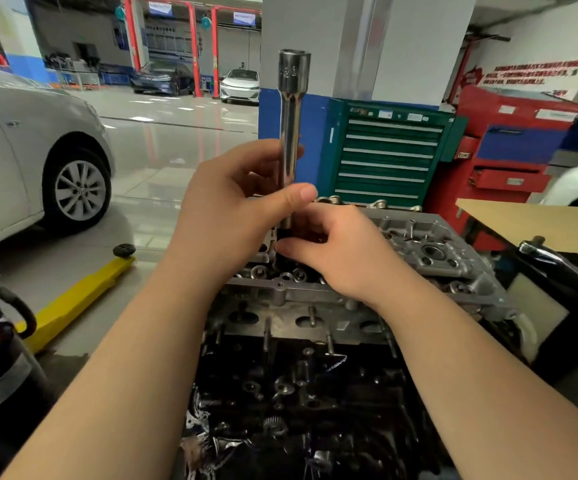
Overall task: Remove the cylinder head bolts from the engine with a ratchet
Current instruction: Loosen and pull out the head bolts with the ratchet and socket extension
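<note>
The left hand (242, 199) curled round a long socket (291, 133), holding it upright above the engine (419, 251), open end up. The right hand (336, 251) pinched something dark at its base (perhaps the ratchet), over the head's far edge, probably coupling them.

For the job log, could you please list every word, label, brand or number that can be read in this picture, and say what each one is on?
No text here can be read for certain.
Long chrome socket extension held by the left hand: stamped marks near the top, too blurred.
Red lettering on the white wall: too small.
Labels on the green drawer tool cabinet: blurred.
Stickers on the red tool cabinet: blurred.
Blue hanging signs: illegible.
</note>
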Demonstrator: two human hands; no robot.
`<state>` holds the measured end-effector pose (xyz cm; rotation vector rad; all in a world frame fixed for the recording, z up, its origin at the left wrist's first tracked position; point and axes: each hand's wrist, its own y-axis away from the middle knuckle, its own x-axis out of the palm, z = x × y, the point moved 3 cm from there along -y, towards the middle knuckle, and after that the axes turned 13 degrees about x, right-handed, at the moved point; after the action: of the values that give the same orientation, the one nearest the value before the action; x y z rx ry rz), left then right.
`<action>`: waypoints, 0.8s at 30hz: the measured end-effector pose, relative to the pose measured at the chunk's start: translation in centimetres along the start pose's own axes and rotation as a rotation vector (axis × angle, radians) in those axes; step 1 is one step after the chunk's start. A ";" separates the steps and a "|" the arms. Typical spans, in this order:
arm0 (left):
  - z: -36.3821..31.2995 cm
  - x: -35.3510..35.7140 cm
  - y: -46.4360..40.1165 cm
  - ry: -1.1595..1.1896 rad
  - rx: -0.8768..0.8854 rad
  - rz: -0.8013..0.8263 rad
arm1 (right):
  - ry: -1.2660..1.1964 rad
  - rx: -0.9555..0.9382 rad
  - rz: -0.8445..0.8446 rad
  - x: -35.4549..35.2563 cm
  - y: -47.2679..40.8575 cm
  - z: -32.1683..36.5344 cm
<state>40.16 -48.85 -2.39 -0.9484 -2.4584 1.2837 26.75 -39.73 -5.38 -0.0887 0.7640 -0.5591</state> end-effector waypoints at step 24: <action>0.7 -1.8 -3.2 0.100 0.102 0.179 | -0.280 0.039 0.166 -0.2 -0.5 -0.6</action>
<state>39.80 -51.77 -0.12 -1.1979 -2.2526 1.3661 25.99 -39.99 -5.51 -0.0651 0.4821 -0.3927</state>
